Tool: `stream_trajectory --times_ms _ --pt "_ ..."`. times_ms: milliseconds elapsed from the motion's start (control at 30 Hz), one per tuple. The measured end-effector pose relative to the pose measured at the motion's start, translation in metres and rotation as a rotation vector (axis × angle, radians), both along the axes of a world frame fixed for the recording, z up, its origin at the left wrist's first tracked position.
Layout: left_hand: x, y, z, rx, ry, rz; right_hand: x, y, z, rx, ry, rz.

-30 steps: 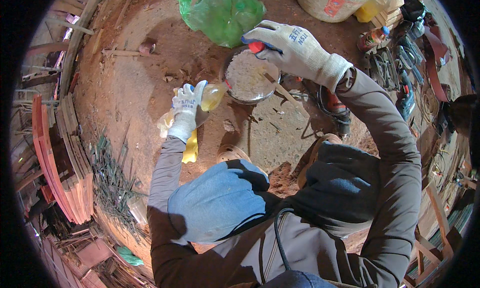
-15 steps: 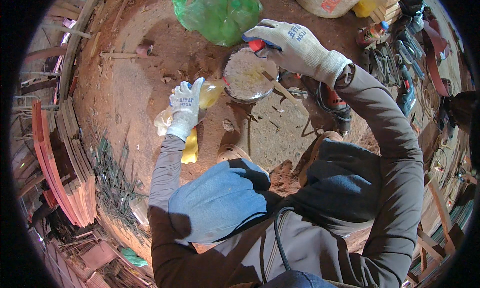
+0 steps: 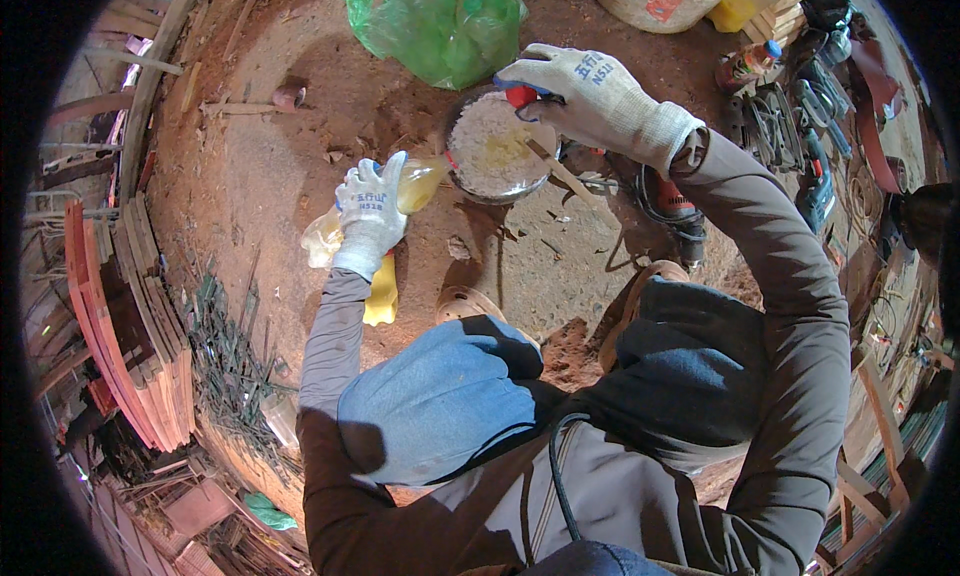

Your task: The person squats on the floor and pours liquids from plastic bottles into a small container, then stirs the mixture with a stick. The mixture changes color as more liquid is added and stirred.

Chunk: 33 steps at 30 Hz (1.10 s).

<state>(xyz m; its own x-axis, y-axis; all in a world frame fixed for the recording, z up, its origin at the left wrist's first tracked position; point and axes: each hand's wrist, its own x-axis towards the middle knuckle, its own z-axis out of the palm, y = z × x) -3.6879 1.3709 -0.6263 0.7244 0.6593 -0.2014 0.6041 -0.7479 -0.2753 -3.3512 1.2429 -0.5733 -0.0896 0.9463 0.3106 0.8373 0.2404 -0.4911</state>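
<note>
My left hand [image 3: 369, 208], in a white work glove, is wrapped round a clear plastic bottle [image 3: 424, 183] of yellowish liquid. The bottle lies almost level, its neck at the left rim of a round dark pan [image 3: 466, 188]. Pale, crumbly material [image 3: 490, 141] fills the pan, with a yellowish patch in its middle. A wooden stick [image 3: 562, 172] leans out over the pan's right side. Above that side, my gloved right hand [image 3: 590, 91] is closed on a small red cap [image 3: 520, 97]. Below my left hand is a yellow object [image 3: 381, 294], partly hidden.
Beyond the pan lies a green plastic bag [image 3: 440, 26]; a white bucket [image 3: 650, 1] stands at the far right. A corded red power tool [image 3: 672, 206] rests right of the pan. Several tools and a drink bottle [image 3: 747, 64] line the right side. Wooden planks [image 3: 150, 326] are stacked left.
The yellowish patch in the pan shows more plainly. My right hand with the red cap has shifted slightly right and down; my left hand and the bottle have hardly moved.
</note>
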Motion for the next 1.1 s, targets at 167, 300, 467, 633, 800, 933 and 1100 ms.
stream_trajectory --times_ms 167,300,467,633,800,933,1100 --pt "-0.001 0.002 0.0 0.009 0.023 -0.026 -0.001 0.001 -0.004 -0.009 0.027 0.023" --pt "0.003 0.002 0.005 0.008 0.044 -0.007 -0.001 0.003 -0.006 -0.012 0.025 0.045" --pt "0.001 0.003 0.003 -0.017 -0.047 0.029 -0.004 0.004 -0.011 -0.039 0.024 0.02" --pt "0.003 0.0 0.002 -0.152 -0.217 0.08 -0.008 0.007 -0.014 -0.063 0.123 0.032" --pt "0.009 -0.003 0.006 -0.286 -0.47 0.032 -0.023 0.015 -0.019 -0.076 0.258 0.052" --pt "0.022 -0.01 0.015 -0.364 -0.566 -0.023 -0.034 0.017 -0.018 -0.169 0.303 0.095" --pt "0.024 -0.006 0.022 -0.425 -0.62 -0.081 -0.043 0.019 -0.023 -0.014 0.29 0.189"
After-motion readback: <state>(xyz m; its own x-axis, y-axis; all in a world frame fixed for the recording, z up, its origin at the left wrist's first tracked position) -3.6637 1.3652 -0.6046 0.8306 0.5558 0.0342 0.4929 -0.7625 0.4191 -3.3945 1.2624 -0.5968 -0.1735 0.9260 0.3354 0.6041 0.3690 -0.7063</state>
